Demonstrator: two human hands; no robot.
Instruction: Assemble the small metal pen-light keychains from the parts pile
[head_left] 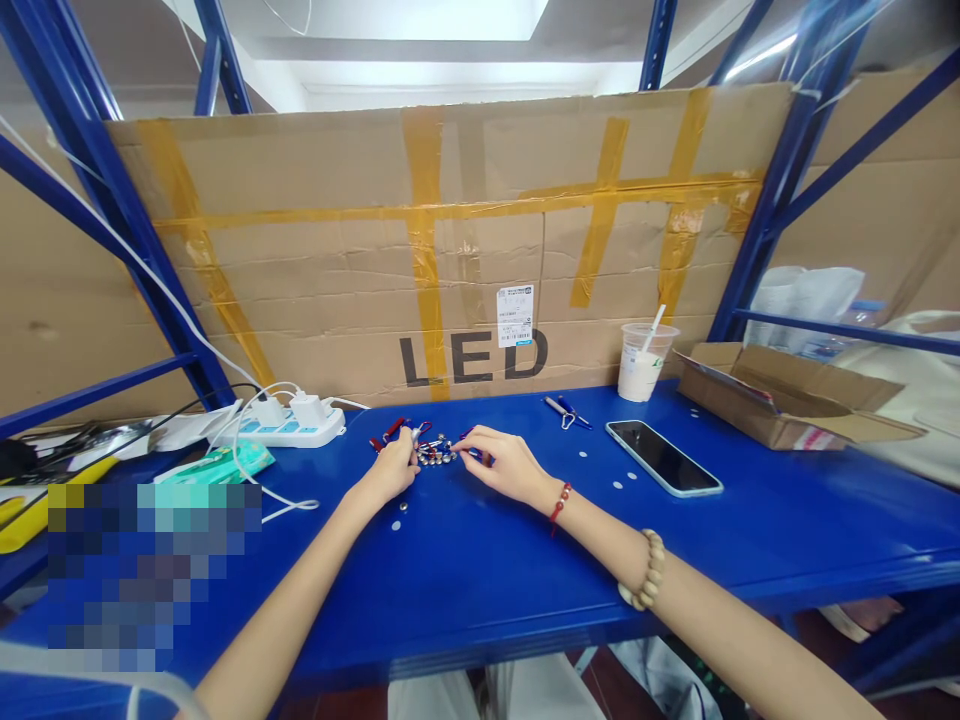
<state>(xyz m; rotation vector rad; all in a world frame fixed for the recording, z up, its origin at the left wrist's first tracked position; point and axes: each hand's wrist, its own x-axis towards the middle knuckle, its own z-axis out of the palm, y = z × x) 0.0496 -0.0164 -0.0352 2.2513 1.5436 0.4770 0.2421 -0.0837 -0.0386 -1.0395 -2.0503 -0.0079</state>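
Note:
My left hand (396, 468) is closed around a small silver piece at the back of the blue table (465, 560). A thin red loop (424, 427) shows just beyond its fingertips. Red metal pieces (391, 432), which look like carabiner clips, lie behind that hand. Between both hands is a cluster of small shiny round metal parts (435, 455). My right hand (508, 462) reaches the cluster's right side with thumb and fingers pinched together; whatever is between them is too small to make out. Blue bits partly show behind its fingers.
Pens or clips in blue and silver (568, 412), a phone (663, 457), a drink cup (645, 362) and an open cardboard box (787, 395) are to the right. Leftward are a power strip (292, 428) with cables and a green packet (217, 462). Small white discs (618, 485) dot the table.

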